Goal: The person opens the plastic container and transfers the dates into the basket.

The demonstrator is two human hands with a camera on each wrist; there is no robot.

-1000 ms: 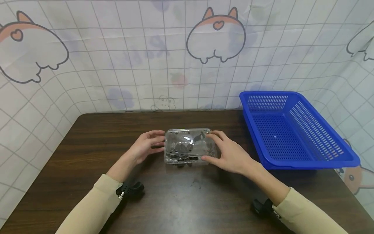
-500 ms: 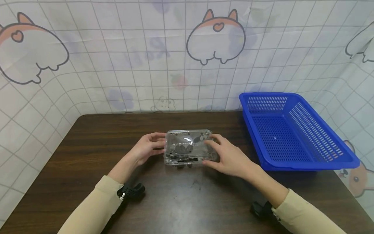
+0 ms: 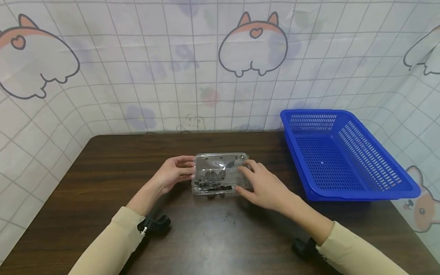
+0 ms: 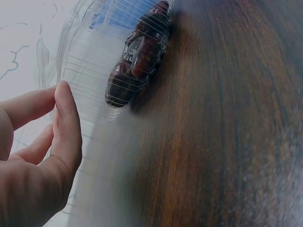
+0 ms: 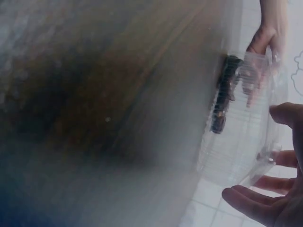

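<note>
Free tabletop (image 3: 213, 236) nearside of the plastic box (image 3: 216, 168), blue basket (image 3: 361, 194) obstructing the right, patterned backdrop (image 3: 172, 84) behind.

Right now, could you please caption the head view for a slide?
Left grip and right grip flank a clear plastic box on a dark table, near a blue basket.

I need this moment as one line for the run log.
left hand: touching left end of clear box; right hand: at its right end; dark pieces: inside box; blue basket: right of box

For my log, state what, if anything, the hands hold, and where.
Clear rectangular plastic box: left hand touches its left end, right hand its right end; grip uncertain.
</note>
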